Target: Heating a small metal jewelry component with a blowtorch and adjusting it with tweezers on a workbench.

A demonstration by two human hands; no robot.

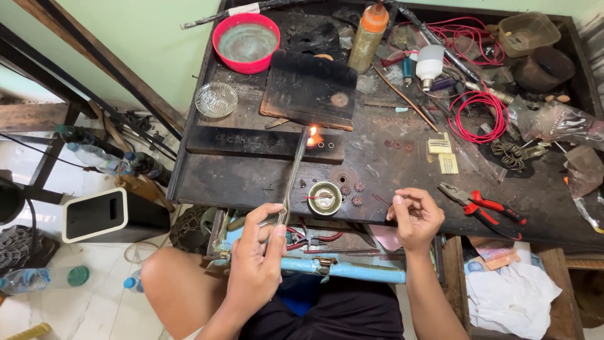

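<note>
1. The left hand grips a thin torch; its long axis runs up and away, flame beside two small rings on the counter.
2. The right hand, fingers pinched, seems to hold something tiny; it is farther from the rings.

Soft, even daylight, sharp throughout (slight wide-angle bending at edges), with the torch flame glowing brightest.

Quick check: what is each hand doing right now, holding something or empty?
Left hand: closed on a thin metal torch, flame at small rings.
Right hand: fingers pinched; what it holds cannot be told.
</note>
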